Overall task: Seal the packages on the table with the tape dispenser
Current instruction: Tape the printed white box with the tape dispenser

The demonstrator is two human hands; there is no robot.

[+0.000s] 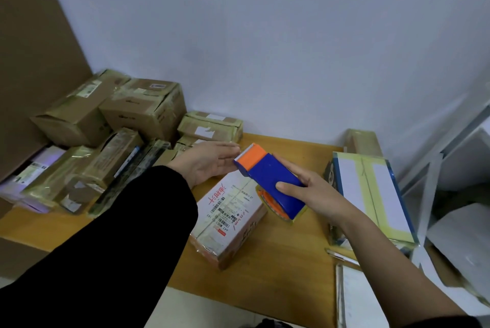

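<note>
Taped boxes are crowding the table's left end, partly hidden by a black sleeve. The left hand is lying flat and released, covering the labelled box's far end. The right hand is grasping the dispenser above that box, its roll half hidden.

Dispenser: blue body, orange head, orange core. Middle box: white label, red characters, black barcodes. Right box: white, blue edges, yellow tape. Pile: brown cardboard. Table: tan wood. Sleeve: black. Wall: pale blue-grey.
</note>
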